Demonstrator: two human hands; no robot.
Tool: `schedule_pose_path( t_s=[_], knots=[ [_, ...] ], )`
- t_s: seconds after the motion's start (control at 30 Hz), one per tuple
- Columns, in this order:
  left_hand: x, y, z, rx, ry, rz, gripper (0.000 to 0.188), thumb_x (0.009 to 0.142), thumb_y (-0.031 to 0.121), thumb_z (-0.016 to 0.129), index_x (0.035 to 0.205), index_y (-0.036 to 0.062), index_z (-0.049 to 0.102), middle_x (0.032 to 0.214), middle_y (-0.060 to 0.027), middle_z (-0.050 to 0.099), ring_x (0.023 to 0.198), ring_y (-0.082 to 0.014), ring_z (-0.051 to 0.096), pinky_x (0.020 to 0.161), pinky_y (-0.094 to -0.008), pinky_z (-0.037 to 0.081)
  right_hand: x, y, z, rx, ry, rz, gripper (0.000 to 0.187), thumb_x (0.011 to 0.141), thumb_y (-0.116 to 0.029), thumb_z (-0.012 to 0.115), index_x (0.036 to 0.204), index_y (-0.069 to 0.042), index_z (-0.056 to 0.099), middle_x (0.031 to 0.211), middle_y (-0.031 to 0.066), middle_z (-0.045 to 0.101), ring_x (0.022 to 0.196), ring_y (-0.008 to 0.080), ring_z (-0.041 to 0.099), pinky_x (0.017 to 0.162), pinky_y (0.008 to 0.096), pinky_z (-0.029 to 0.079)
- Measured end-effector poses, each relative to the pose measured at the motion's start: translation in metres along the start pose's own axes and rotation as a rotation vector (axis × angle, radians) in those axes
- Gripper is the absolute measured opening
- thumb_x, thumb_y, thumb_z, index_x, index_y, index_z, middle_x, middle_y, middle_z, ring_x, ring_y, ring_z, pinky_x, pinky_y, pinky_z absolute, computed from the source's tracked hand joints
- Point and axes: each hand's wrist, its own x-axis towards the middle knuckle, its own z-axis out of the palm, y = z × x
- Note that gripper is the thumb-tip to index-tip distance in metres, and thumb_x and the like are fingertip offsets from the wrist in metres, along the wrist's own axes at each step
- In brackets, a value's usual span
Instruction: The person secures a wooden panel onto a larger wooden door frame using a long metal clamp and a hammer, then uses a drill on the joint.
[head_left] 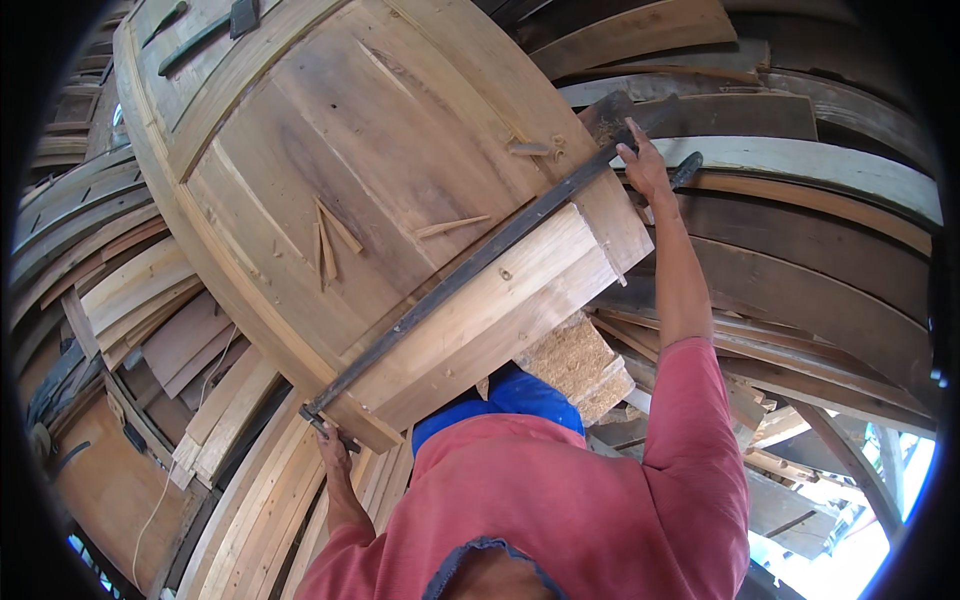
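Observation:
A long dark metal bar clamp [480, 255] lies slantwise across the near end of a wooden panel door [330, 120]. At its lower left end, my left hand [335, 450] is closed round the clamp's end, by the door's corner. At the other end, my right hand [645, 165] grips the bar just beyond the door's right edge, its fingers partly hidden. Beside the bar runs the door's pale bottom rail [480, 320]. Thin wood slivers [335, 235] and a small wood piece [530, 149] rest on the panels.
A hammer [210, 45] lies on the door's far end. Stacked boards [800, 220] crowd the right side, and more planks [250, 500] lie at the left. A rough, crumbly-looking block [575, 365] stands below the door's near edge, close to my legs.

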Motion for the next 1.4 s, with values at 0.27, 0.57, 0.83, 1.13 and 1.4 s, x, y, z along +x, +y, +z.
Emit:
schedule_pose_path(
  t_s=[0.27,0.57,0.83,1.13,1.4],
  knots=[
    [0.024,-0.001,0.014,0.011,0.223,-0.019,0.048,0.104,0.055,0.042,0.118,0.0099,0.051,0.085,-0.0001,0.055,0.072,-0.0130,0.056,0.062,-0.0304,0.049,0.001,0.004,0.002,0.047,0.024,-0.012,0.059,0.094,-0.018,0.063,0.149,-0.010,0.043,0.148,0.0203,0.049,0.139,0.0357,0.044,0.115,0.0398,0.035],
    [0.066,-0.018,0.004,-0.091,0.157,0.047,0.067,0.105,0.059,0.033,0.141,0.0036,0.043,0.132,-0.0136,0.057,0.118,-0.0272,0.057,0.102,-0.0411,0.045,0.009,-0.002,0.010,0.026,0.077,0.024,0.055,0.097,-0.019,0.059,0.149,-0.012,0.044,0.149,0.0199,0.048,0.140,0.0360,0.043,0.116,0.0394,0.034],
    [0.080,-0.036,-0.006,0.383,0.306,0.316,0.062,0.108,0.048,0.026,0.127,-0.0021,0.057,0.121,-0.0202,0.064,0.116,-0.0304,0.059,0.100,-0.0417,0.044,0.027,-0.023,0.013,-0.118,-0.081,-0.104,0.045,0.096,-0.016,0.053,0.141,-0.013,0.049,0.141,0.0231,0.053,0.132,0.0420,0.048,0.109,0.0467,0.039],
    [0.086,-0.011,-0.001,0.026,0.368,0.261,0.059,0.108,0.050,0.031,0.121,-0.0017,0.056,0.114,-0.0115,0.062,0.104,-0.0219,0.055,0.093,-0.0372,0.044,0.033,0.017,0.012,-0.017,-0.060,-0.054,0.046,0.096,-0.017,0.054,0.142,-0.014,0.052,0.139,0.0257,0.056,0.132,0.0413,0.051,0.110,0.0448,0.040],
    [0.057,0.004,0.026,-0.100,0.164,0.057,0.069,0.107,0.057,0.028,0.133,-0.0019,0.052,0.124,-0.0117,0.062,0.109,-0.0231,0.060,0.097,-0.0376,0.048,0.035,-0.001,-0.013,-0.032,-0.167,0.082,0.046,0.094,-0.021,0.060,0.140,-0.016,0.055,0.139,0.0242,0.057,0.132,0.0395,0.052,0.108,0.0406,0.041]
  ],
)
